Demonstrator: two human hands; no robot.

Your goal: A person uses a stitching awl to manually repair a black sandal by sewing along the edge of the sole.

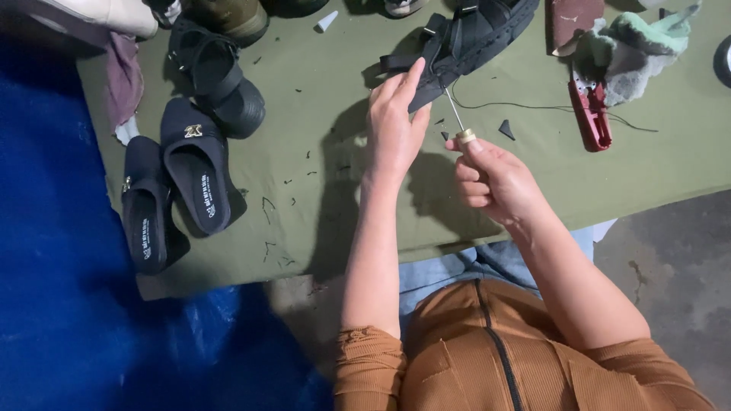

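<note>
Head view: a black strapped sandal [472, 34] is seen at twelve o'clock on the olive-green cloth [320, 190], and one of its straps is pinched between the thumb and fingers of the left hand [394, 125], which is closed on the strap end. At about three o'clock from that hand, the right hand [495, 183] is curled tight around the pale handle of an awl [459, 125], whose thin metal shaft is pointed up into the strap just beside the left thumb. A dark thread [548, 106] is laid across the cloth from the sandal toward four o'clock, so the stitching is judged to be under way but not finished; how many stitches are already set cannot be told, since the seam is hidden by the fingers. Small black scraps [506, 129] are scattered near the awl. At nine o'clock a pair of black wedge slippers [179, 186] is lying side by side, with another black sandal [221, 80] above them. At two o'clock a red tool [590, 114] is lying beside a greenish rag [632, 46]. A blue tarpaulin [53, 266] is spread along the left edge
</note>
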